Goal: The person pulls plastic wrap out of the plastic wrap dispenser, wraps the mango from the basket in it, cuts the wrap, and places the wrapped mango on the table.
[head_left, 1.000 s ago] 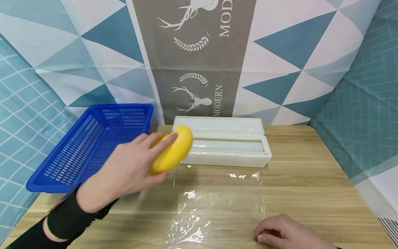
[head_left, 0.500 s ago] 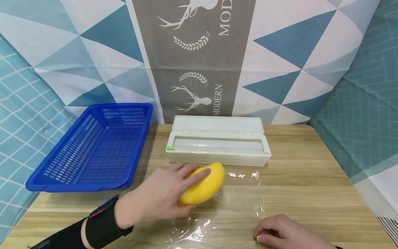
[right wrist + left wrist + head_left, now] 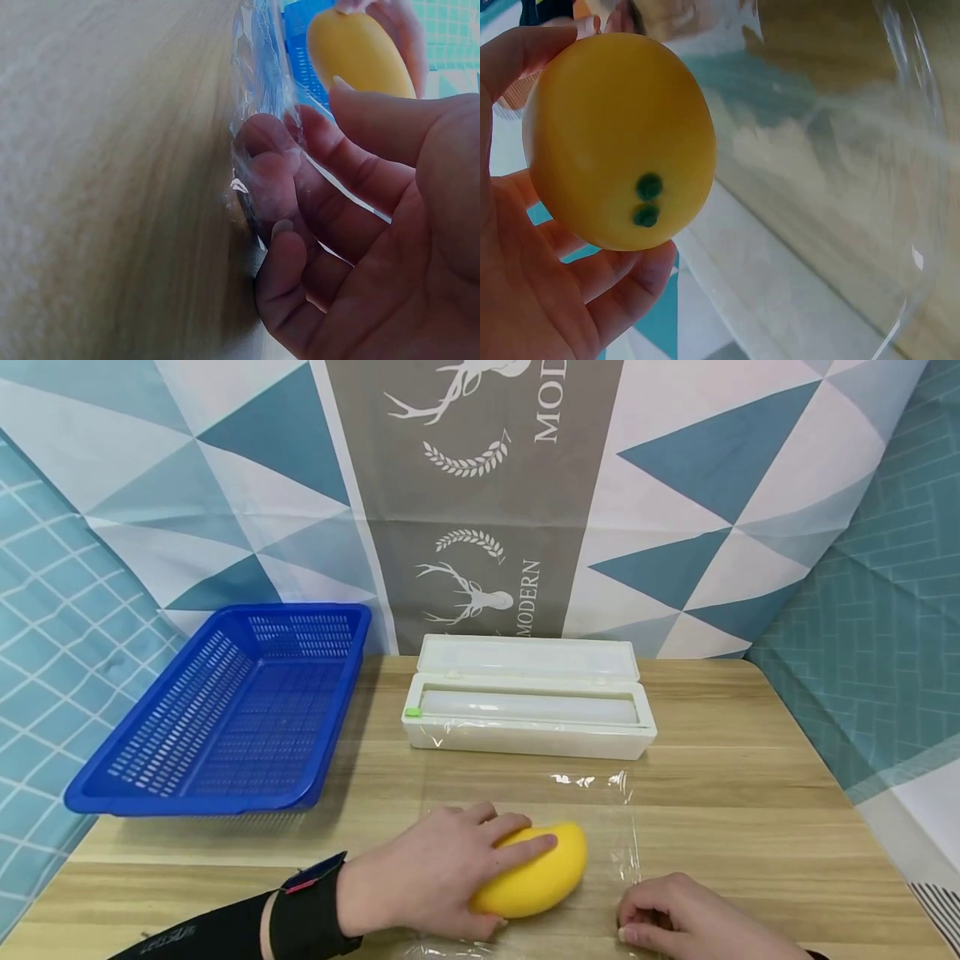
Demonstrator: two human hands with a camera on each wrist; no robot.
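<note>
A smooth yellow mango sits in the grip of my left hand, low over a sheet of clear cling film. The left wrist view shows the rounded end of the mango with two dark green spots, thumb and fingers spread round its sides. At the film's right edge rests my right hand, fingers curled. In the right wrist view, crinkled cling film lies across the fingertips of my right hand. Behind the sheet stands a white cling film box, lid up, its roll showing.
A blue plastic basket with slotted sides stands at the left of the wooden table. A green cutter tab sits at the box's left end. Patterned cloth hangs behind the table.
My left hand has carried the mango from in front of the box, rightward, nearer and down over the cling film. My right hand has stayed at the film's edge.
</note>
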